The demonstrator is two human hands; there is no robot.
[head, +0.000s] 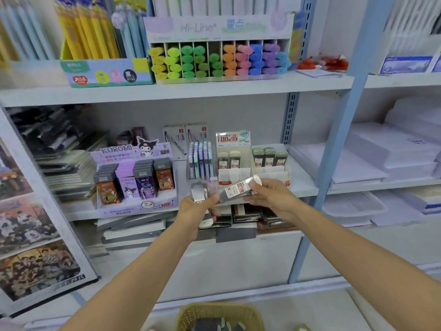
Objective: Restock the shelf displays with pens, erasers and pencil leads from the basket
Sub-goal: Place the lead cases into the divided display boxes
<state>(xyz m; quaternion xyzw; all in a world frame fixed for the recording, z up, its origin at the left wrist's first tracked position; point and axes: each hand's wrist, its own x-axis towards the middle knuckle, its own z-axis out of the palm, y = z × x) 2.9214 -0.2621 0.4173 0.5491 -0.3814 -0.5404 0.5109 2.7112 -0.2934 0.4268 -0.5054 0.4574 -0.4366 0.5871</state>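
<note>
Right hand [269, 194] pinches a flat, glossy plastic lead case [238, 189], tilted. Left hand [193, 209] grips several similar cases [200, 194], both arms extended before the shelf [304, 183].

White shelves [191, 91] run across the view in tiers, carried on pale blue uprights [341, 139]. A slotted rail [290, 115] stands against the white back panel [238, 113]. The right bay holds stacks of white paper [393, 151]. At the left a board of group photographs [31, 235] stands at an angle. The floor [322, 306] below is pale. Light is even and bright; the top of the view is blurred.
</note>
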